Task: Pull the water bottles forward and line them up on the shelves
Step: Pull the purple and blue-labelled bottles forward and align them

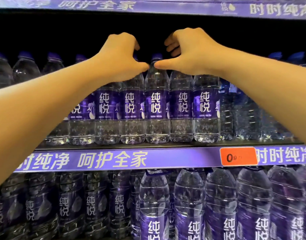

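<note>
Both hands reach over the front row of bottles [156, 108] on the middle shelf [114, 159]. The left hand [120, 54] and right hand [188, 51] are hooked, fingers curled down behind the bottle tops, thumbs nearly meeting at the neck of the middle bottle [156, 70] between them. Whether the fingers actually grip a bottle or cap cannot be told, since the fingertips drop out of sight behind the row.

The bottles look full, so each is probably moderately heavy, with thin, slick plastic walls that give under pressure. The neck or shoulder just under the cap is likely the firmest hold; pulling high could tip a bottle forward, so a low, steady drag seems safer.

The space behind the hands is black, so any rear rows are hidden. Below the hands, larger bottles [188, 205] are cut off at the frame's foot. The orange price tag [238, 156], down to the right, is partly unreadable.
</note>
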`<action>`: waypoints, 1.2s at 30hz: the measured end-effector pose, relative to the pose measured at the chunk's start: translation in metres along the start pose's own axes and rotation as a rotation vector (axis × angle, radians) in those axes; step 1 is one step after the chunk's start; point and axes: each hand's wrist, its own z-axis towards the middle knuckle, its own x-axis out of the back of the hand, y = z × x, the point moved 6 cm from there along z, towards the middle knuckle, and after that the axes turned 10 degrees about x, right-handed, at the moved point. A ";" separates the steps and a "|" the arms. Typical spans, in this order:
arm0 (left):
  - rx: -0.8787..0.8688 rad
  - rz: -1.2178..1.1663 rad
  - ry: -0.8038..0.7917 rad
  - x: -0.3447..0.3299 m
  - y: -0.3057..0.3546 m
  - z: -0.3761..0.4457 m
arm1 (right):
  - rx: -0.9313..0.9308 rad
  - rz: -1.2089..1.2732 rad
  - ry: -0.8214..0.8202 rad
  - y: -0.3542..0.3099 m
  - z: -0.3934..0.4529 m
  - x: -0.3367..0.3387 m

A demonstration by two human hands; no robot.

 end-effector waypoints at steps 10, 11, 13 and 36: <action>-0.108 -0.117 0.069 -0.019 0.100 -0.011 | -0.046 -0.021 0.027 0.064 -0.057 0.059; -0.102 -0.124 0.066 -0.022 0.110 -0.011 | -0.051 -0.021 0.016 0.073 -0.063 0.063; -0.082 -0.133 0.047 -0.032 0.133 -0.007 | -0.059 -0.033 -0.008 0.095 -0.076 0.075; 0.065 0.065 -0.225 -0.108 0.202 0.047 | -0.083 -0.203 -0.267 0.177 -0.075 0.062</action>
